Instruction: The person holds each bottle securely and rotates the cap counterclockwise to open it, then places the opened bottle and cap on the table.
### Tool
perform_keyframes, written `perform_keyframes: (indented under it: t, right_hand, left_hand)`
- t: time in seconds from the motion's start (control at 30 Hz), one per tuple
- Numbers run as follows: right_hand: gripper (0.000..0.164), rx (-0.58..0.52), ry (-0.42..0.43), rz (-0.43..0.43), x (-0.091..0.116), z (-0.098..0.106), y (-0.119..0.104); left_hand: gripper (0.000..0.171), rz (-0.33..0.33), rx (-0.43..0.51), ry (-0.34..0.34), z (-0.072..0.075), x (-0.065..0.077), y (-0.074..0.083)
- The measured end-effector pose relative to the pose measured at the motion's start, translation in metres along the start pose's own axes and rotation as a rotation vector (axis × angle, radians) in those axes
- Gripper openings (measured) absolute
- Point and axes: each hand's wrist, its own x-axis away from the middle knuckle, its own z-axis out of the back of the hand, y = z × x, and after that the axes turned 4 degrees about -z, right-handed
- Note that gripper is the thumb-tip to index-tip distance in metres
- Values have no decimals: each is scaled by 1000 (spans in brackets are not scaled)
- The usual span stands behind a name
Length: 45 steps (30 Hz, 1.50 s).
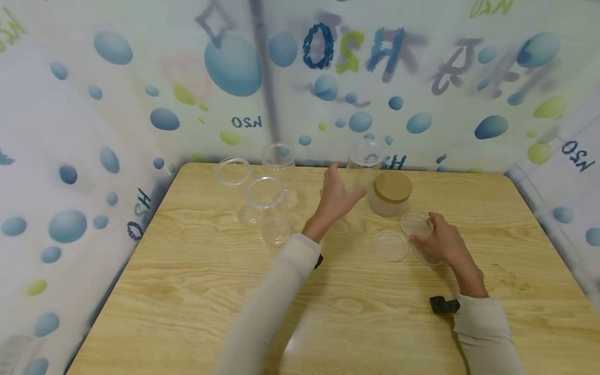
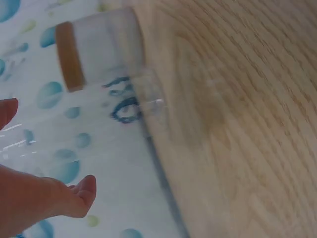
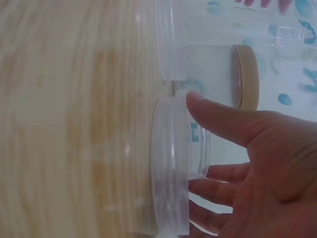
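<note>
My left hand (image 1: 335, 198) is spread with thumb and fingers apart, just beside a tall clear jar (image 1: 365, 154) at the back of the table. In the left wrist view, that hand (image 2: 54, 198) shows no firm contact with the jar. My right hand (image 1: 445, 242) pinches a clear round lid (image 1: 415, 224) by its edges. The right wrist view has this lid (image 3: 199, 148) between thumb and fingers. Two more clear lids lie close by: one to the left (image 1: 391, 246), another (image 1: 427, 256) partly under the right hand.
A frosted jar with a tan lid (image 1: 392, 187) stands between the hands, towards the back. Three clear open jars are grouped at the left: one at the front (image 1: 265, 194), one at the far left (image 1: 233, 173), one behind (image 1: 278, 156). A patterned wall (image 1: 361, 99) borders the wooden table (image 1: 347, 323).
</note>
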Motion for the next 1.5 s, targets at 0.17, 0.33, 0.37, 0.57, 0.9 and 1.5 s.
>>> perform_keyframes:
  t: [0.17,0.33,0.37,0.57,0.9,1.5]
  right_hand:
    - [94,-4,10,33,0,-1,-3]
    - [93,-10,4,46,1,0,-8]
    - [92,-12,2,47,2,0,-9]
    - [89,-15,-6,43,3,-1,-13]
    - [89,0,4,32,-1,-3,-15]
    - [87,-20,22,18,2,1,-4]
  left_hand:
    - [95,34,-4,-12,-7,-20,-11]
    - [99,36,-15,-9,-10,-32,-19]
    - [99,31,-13,-6,-10,-33,-19]
    - [94,7,10,-4,-11,-36,-20]
    - [85,1,105,53,-7,-25,-24]
    - [85,-63,194,64,-1,10,-26]
